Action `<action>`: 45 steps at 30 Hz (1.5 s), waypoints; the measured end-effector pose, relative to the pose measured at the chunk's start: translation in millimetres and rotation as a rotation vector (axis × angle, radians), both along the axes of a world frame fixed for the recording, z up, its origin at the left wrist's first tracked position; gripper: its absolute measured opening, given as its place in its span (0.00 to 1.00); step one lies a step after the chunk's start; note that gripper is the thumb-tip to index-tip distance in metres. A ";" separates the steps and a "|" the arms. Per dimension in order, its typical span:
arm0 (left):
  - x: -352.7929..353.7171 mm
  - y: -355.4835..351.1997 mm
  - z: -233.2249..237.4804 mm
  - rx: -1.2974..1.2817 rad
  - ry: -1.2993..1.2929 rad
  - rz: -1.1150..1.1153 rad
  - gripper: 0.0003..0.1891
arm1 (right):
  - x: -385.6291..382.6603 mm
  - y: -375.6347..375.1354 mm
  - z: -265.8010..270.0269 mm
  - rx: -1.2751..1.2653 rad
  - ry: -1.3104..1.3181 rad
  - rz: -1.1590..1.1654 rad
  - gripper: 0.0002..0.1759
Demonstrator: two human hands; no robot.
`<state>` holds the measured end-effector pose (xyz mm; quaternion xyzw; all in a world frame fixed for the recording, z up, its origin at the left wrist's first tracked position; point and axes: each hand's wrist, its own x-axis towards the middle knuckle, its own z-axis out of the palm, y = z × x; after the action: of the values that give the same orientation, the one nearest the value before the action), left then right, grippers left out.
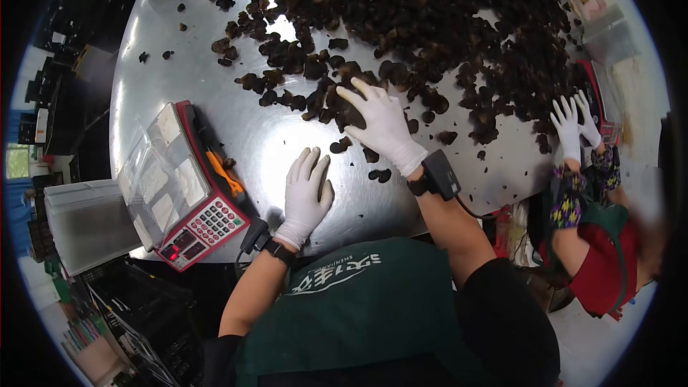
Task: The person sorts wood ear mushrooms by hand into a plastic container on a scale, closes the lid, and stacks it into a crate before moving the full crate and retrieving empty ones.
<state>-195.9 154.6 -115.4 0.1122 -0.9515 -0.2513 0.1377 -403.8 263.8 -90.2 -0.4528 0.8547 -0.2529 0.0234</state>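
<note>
Dark brown, frilly pieces that look like wood ear mushrooms (430, 21) lie in a big heap over the far part of a shiny metal table (172, 36). My right hand (383, 123), in a white glove, reaches to the heap's near edge. Its fingers are stretched apart and touch a few brown pieces, with the thumb away from them. On the bare metal nearer my body rests my left hand (307, 193), also gloved, its fingers extended and nothing in it. A few loose mushroom pieces (341, 145) lie between the two hands.
A red digital scale (208, 229) with a plastic-covered pan stands at the left, an orange-handled tool (226, 175) beside it. Clear plastic bins (93, 222) are stacked further left. At the right, a co-worker's gloved hands (570, 125) are near another red scale (609, 132).
</note>
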 end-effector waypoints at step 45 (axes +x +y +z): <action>1.2 -1.5 -6.1 0.016 0.037 0.002 0.24 | -1.5 71.9 28.0 -1.119 -1.938 0.023 0.20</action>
<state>-194.7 153.0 -121.5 0.1098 -0.9466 -0.2607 0.1545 -405.3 335.7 -62.2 -0.0191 0.2370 -0.8474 0.4747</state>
